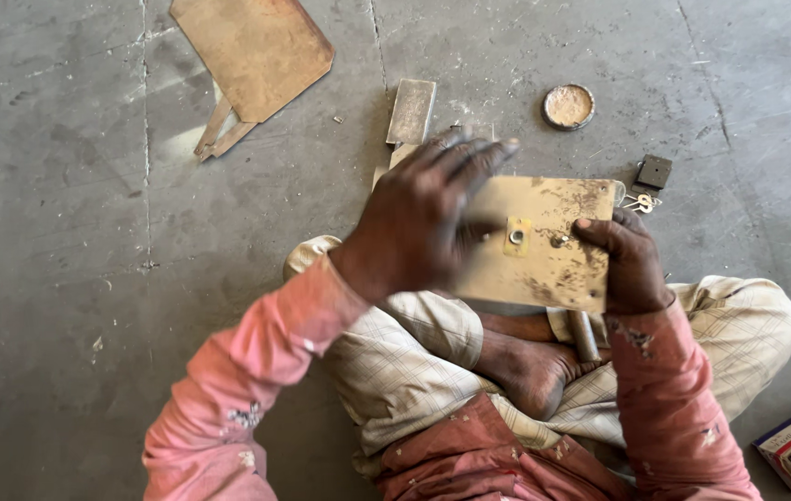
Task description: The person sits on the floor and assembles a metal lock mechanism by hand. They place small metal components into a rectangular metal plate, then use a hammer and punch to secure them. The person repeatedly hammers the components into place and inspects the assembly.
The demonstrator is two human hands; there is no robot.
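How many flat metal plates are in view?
3: one plate held between left hand and right hand, a big one top left, a small one on the floor. Others may be hidden.

- long pink sleeves on both arms, faded and dusty, sprinkled with small pale flower-like marks
- cuffs ending at the wrists, left hand [414,232] and right hand [632,264] bare
- pale cream trousers with a fine checked grid, creased and loose
- reddish-pink shirt front, smudged with grime
- bare feet, no shoes
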